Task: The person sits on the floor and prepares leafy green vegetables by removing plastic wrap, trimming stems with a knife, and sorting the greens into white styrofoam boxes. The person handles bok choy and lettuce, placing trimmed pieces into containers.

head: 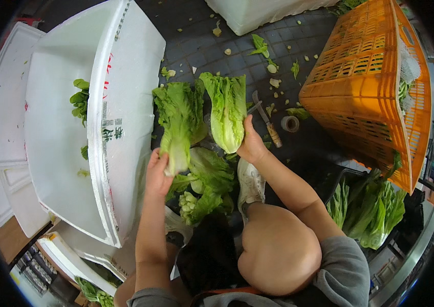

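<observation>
My right hand (253, 141) supports a trimmed head of romaine lettuce (227, 115) from its right side, leafy end pointing away from me. In my left hand (158, 172) is a loose lettuce leaf (178, 126), pinched by its pale stem end, which is slightly blurred. The leaf and the head are apart at their bases. More lettuce leaves (211, 184) lie in a heap on the floor between my feet, beside a pale cut cluster (188, 205). A knife with a worn wooden handle (274, 135) rests on the floor, right of the lettuce head.
A tall white foam box (132, 96) holding a few green leaves (80, 100) stands at left. An orange plastic crate (351, 76) stands at right, near bunched leafy greens (374, 215). A tape roll (290, 124) and scraps (274, 82) dot the tiled floor. Another foam box (247, 17) is ahead.
</observation>
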{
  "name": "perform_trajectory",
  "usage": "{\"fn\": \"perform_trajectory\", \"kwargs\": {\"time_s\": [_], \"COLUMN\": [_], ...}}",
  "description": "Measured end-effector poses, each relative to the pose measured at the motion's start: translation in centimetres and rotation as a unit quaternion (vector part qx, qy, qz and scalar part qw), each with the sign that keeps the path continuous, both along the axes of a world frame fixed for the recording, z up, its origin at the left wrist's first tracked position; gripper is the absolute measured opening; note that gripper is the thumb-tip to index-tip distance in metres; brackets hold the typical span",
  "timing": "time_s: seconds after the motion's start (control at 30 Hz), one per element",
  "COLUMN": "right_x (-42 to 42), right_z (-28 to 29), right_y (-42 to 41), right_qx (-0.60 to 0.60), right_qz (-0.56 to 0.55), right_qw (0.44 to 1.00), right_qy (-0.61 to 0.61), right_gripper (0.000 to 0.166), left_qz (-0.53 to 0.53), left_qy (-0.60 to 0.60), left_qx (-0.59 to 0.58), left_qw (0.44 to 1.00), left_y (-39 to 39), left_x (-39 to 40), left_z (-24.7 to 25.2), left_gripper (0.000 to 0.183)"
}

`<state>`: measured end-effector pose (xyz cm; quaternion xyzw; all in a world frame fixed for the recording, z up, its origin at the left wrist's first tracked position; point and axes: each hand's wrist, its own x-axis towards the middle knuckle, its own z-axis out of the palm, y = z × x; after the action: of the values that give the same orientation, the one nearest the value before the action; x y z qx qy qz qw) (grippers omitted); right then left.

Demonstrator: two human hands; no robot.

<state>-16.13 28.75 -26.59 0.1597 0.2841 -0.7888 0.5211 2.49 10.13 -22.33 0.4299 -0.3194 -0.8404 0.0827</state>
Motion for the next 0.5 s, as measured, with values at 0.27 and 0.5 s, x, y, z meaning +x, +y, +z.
{"fn": "perform_trajectory", "kwargs": {"time_s": [0.27,0.5], "right_x": [-1.2,0.3], "right_z": [0.0,1.2], "right_y": [0.2,-0.4], "right_qx": [-0.021,-0.052], "right_qz": [0.011,0.060], "right_qw": [0.999,0.994], "right_qy": [0.044,0.070], "right_gripper": [0.051,0.046], "left_qz": [-0.397,-0.131], "left_qy": [-0.156,-0.017], "left_qx": [-0.386,-0.493], "left_qw": [0.818,0.860], "left_y": [1.7,4.6], "left_x": [-1.3,-9.7], "left_z": [1.2,3.7], "left_gripper": [0.024,0.028]}}
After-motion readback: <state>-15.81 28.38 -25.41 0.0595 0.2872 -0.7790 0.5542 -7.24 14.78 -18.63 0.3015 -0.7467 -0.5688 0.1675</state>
